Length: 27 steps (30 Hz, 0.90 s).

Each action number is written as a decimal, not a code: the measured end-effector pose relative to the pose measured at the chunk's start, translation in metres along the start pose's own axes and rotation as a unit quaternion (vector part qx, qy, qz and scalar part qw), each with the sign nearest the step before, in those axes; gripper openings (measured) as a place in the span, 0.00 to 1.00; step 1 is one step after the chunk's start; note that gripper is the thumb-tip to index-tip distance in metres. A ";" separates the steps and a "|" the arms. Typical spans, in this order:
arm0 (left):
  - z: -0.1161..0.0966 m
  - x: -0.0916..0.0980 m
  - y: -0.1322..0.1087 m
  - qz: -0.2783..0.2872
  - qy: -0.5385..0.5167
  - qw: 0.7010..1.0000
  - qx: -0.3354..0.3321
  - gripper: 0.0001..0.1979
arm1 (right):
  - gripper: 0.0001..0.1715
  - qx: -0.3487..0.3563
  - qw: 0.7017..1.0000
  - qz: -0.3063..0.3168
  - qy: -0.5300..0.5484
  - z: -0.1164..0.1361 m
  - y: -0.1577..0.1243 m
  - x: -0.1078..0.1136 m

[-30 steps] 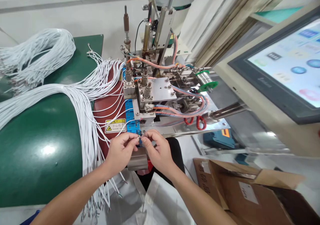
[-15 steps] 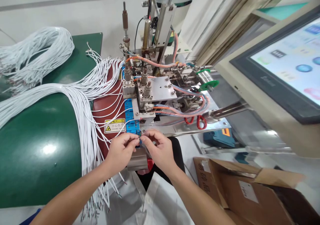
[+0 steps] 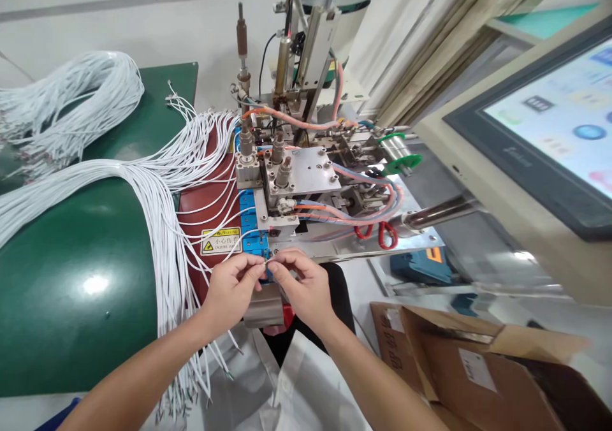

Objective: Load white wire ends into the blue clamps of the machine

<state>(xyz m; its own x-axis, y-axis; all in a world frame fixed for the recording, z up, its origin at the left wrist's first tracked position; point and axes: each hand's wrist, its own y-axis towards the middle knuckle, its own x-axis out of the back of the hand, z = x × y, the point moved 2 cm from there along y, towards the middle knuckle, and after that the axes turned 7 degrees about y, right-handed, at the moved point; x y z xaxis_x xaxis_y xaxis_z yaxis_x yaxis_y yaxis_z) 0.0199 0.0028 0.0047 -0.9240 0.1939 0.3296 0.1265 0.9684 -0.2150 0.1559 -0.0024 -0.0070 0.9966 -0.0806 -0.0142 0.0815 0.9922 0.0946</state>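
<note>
2 hands, both pinching 1 wire end | 1 spool | 1 screen

Surface: green, smooth, glossy, one bright glare spot. Cables: white plastic-looking jackets, smooth, low sheen; bare ends look metallic. Red-brown panel: smooth, duller than the green. Blue blocks: apparently plastic. Top plate: bare silvery metal, satin. Upright rod: metal, brown, rusty-looking. Hoses: translucent plastic, shiny. Spool: green plastic-looking flanges, bright metallic wire. Monitor housing: beige, matt, plastic-looking; screen smooth. Box: matt brown cardboard, white paper label. Garment: pale creased cloth, matt.
</note>
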 end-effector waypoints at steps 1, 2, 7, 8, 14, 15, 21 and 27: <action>0.000 0.000 0.000 0.002 0.000 1.000 -0.001 0.06 | 0.05 0.021 0.999 -0.002 -0.025 0.002 0.000 0.000; 0.001 -0.001 -0.001 0.003 -0.002 1.000 -0.001 0.06 | 0.05 0.041 0.998 -0.004 -0.045 0.004 0.000 -0.001; 0.005 -0.004 -0.002 -0.022 -0.027 0.999 0.001 0.07 | 0.06 0.183 0.971 -0.003 -0.153 0.007 -0.005 -0.004; 0.006 -0.004 -0.002 -0.028 -0.028 0.999 -0.001 0.07 | 0.05 0.211 0.961 0.002 -0.176 0.007 -0.006 -0.004; 0.007 -0.001 0.000 -0.039 0.035 0.998 -0.027 0.08 | 0.02 0.114 0.988 0.004 -0.105 0.004 -0.001 0.003; 0.007 -0.001 0.000 -0.040 0.047 0.997 -0.035 0.08 | 0.01 0.083 0.993 0.002 -0.089 0.003 0.000 0.004; 0.003 -0.001 -0.001 -0.042 0.104 0.991 -0.066 0.07 | 0.04 0.023 0.997 0.004 -0.077 0.001 0.000 0.003; 0.003 -0.001 0.001 -0.047 0.133 0.987 -0.075 0.08 | 0.06 0.037 0.992 -0.022 -0.116 0.000 -0.004 0.001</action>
<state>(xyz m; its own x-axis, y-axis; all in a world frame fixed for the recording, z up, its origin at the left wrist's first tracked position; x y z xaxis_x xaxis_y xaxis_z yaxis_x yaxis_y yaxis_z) 0.0201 0.0027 0.0015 -0.8093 0.1173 0.5756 0.1148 0.9926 -0.0408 0.1568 -0.0066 -0.0072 0.9661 -0.1516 0.2088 0.1164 0.9783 0.1716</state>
